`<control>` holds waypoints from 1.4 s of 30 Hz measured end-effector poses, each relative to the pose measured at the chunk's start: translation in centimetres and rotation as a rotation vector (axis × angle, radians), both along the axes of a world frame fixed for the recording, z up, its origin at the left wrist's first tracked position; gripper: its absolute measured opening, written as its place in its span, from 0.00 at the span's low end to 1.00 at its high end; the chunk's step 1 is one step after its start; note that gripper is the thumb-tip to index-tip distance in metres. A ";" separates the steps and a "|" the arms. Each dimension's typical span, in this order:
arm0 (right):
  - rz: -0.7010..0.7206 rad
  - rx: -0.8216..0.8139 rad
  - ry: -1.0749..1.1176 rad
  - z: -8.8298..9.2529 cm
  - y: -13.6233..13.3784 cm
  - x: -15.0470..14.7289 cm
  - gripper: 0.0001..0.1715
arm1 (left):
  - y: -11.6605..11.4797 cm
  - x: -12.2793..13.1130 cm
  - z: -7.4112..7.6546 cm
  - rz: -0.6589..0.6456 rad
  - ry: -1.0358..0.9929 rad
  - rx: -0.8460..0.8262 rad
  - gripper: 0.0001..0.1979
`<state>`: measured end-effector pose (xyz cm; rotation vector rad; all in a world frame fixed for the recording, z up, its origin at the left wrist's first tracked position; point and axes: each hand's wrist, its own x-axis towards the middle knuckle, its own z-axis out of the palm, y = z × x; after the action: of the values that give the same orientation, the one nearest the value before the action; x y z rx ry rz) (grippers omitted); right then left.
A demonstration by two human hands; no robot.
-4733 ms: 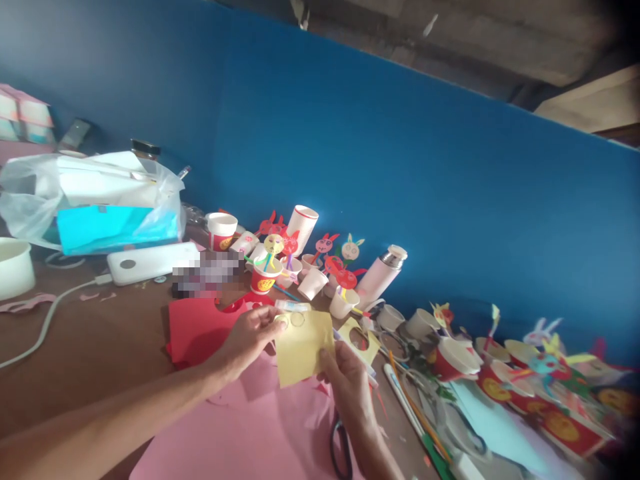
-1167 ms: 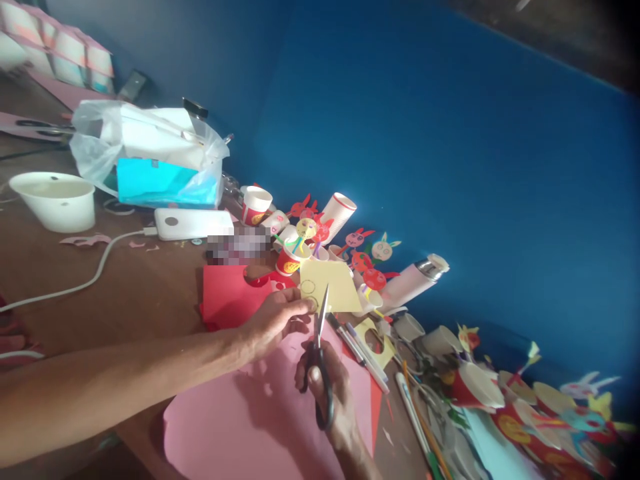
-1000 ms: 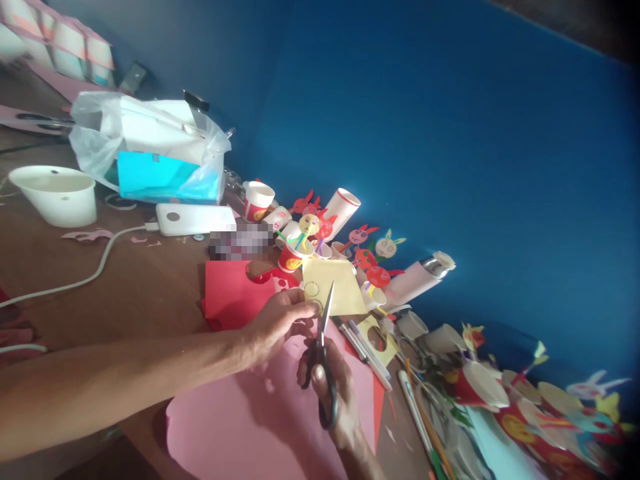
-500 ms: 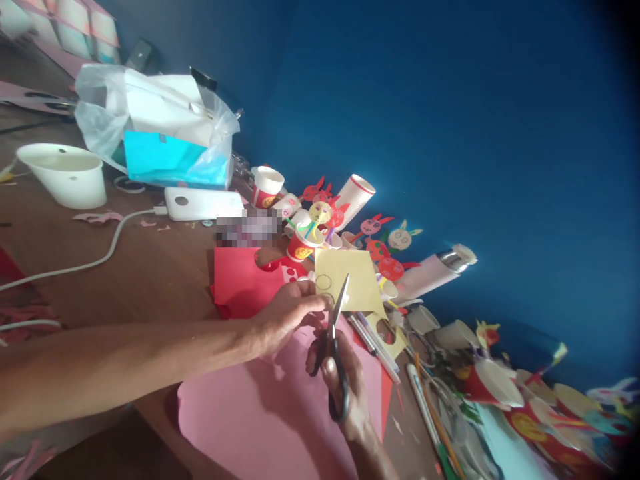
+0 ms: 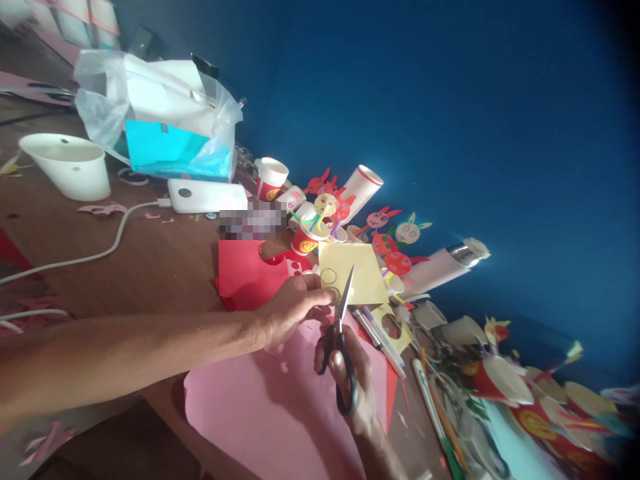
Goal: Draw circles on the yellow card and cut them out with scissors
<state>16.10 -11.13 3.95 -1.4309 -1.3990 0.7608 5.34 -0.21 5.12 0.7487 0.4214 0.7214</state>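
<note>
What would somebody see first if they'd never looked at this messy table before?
Probably the black-handled scissors near the middle, held in the right hand with the blades over the yellow paper that the left hand pinches at its lower left. Just behind, colourful paper rabbit heads poke up among the paper cups. The big blue wall fills much of the upper right.

At your left on the tabletop [image 5: 165, 257], a white cup [image 5: 75, 175] near a plastic bag [image 5: 103, 100]; at right, a silver-collared flask [image 5: 445, 268].
</note>
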 end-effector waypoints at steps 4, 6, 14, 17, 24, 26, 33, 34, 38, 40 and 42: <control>0.004 -0.011 0.013 0.2 -0.1 0.1 0.22 | 0.1 0.1 0.1 0.002 -0.003 -0.007 0.08; 0.008 -0.026 0.031 0.1 -0.2 0.2 0.22 | 0.1 0.1 0.1 0.003 0.001 -0.006 0.09; 0.002 -0.016 0.113 -0.5 -0.3 0.2 0.22 | 0.1 0.0 0.3 0.012 0.015 -0.010 0.08; -0.011 -0.019 0.099 -0.5 -0.3 0.2 0.23 | 0.1 0.1 0.3 0.015 0.011 -0.004 0.07; -0.037 0.015 0.089 -0.8 -0.1 0.1 0.22 | 0.2 0.1 0.0 0.010 0.008 -0.012 0.07; -0.041 0.020 0.093 -1.0 -0.1 0.2 0.22 | 0.2 0.2 -0.1 0.008 0.008 -0.017 0.08; -0.063 -0.022 0.124 -0.8 -0.3 0.1 0.24 | 0.4 0.2 -0.5 0.010 0.021 -0.002 0.10; -0.060 -0.031 0.130 -0.7 -0.3 0.0 0.25 | 0.4 0.2 -0.5 0.008 0.016 -0.003 0.10; -0.060 -0.045 0.129 -0.3 -0.4 0.0 0.24 | 0.5 0.3 -0.6 -0.003 0.012 -0.011 0.10; -0.058 -0.055 0.134 -0.3 -0.4 0.0 0.25 | 0.5 0.3 -0.6 -0.007 0.009 -0.016 0.09; -0.055 -0.064 0.152 -0.3 -0.4 0.0 0.25 | 0.6 0.3 -0.7 -0.012 0.010 -0.018 0.08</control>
<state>16.12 -11.55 3.61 -1.4238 -1.2245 0.8669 5.61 0.35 4.45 0.7378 0.4311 0.7022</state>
